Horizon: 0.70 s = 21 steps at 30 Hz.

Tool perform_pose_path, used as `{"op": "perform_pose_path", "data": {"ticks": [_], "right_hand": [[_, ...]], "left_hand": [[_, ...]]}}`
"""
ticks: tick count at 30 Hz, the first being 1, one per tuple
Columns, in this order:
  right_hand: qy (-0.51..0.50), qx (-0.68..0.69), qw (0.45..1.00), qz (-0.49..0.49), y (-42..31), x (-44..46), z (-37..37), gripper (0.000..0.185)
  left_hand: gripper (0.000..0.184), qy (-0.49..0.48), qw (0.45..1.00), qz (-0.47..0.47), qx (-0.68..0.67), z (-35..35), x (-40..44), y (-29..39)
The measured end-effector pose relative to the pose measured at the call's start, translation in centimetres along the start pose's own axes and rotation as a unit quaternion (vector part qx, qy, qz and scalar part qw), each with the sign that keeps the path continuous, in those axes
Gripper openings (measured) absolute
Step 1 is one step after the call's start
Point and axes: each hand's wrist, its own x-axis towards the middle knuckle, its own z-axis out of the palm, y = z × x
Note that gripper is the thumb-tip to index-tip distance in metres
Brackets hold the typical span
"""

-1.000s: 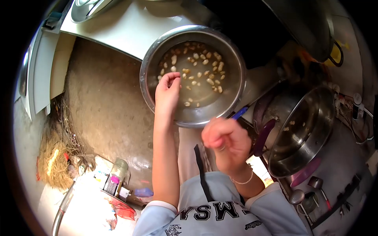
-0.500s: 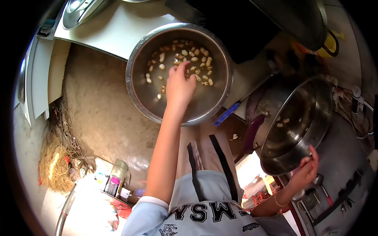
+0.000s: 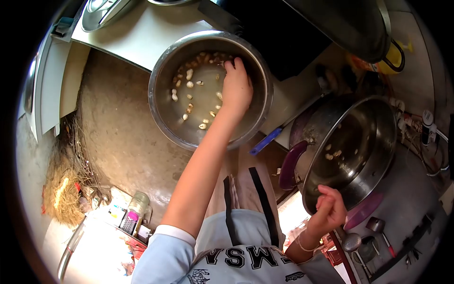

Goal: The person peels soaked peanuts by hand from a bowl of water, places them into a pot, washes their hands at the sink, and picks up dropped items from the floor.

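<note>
My left hand (image 3: pixel 237 90) reaches into a wide steel basin (image 3: pixel 156 111) that holds water and peanuts in their shells (image 3: pixel 189 74). Its fingers curl down among the peanuts near the basin's far right side; the ones under the palm are hidden. Pale peanuts lie scattered to the left of the hand, and darker ones line the far wall. My right hand (image 3: pixel 329 208) hovers by the near rim of a tilted steel pot (image 3: pixel 366 168), fingers loosely curled, with nothing visible in them. Several peanuts (image 3: pixel 336 154) sit in the bottom of that pot.
The pot has purple handles (image 3: pixel 292 165). Between basin and pot lies a blue-handled tool (image 3: pixel 266 141). A white counter (image 3: pixel 137 42) stands beyond the basin, and a large dark pan (image 3: pixel 350 28) is at the upper right. Ladles (image 3: pixel 352 242) hang at the lower right.
My left hand has moved right and farther into the basin, covering peanuts that showed before. My right hand has moved left along the pot's rim, its extended finger now curled in.
</note>
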Motion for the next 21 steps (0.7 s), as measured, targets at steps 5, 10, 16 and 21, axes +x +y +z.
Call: {"op": "perform_pose_path", "data": {"ticks": [5,10,16,21], "right_hand": [[-0.066,0.058,0.993,-0.073,-2.2,1.1,2.4,0.026],[-0.136,0.228,0.964,0.001,-4.3,3.2,6.5,0.015],[-0.191,0.417,0.878,0.14,-6.3,5.0,13.5,0.024],[-0.278,0.531,0.79,0.131,-7.4,4.4,15.8,0.023]], "left_hand": [[0.021,-0.166,0.837,-0.263,-0.45,-4.1,0.1,1.0],[0.021,-0.121,0.733,-0.189,-0.642,-11.1,-2.8,3.9],[0.028,-0.025,0.74,-0.084,-0.667,-15.9,-5.5,4.5],[0.022,0.017,0.779,-0.06,-0.624,-17.1,-6.3,3.7]]}}
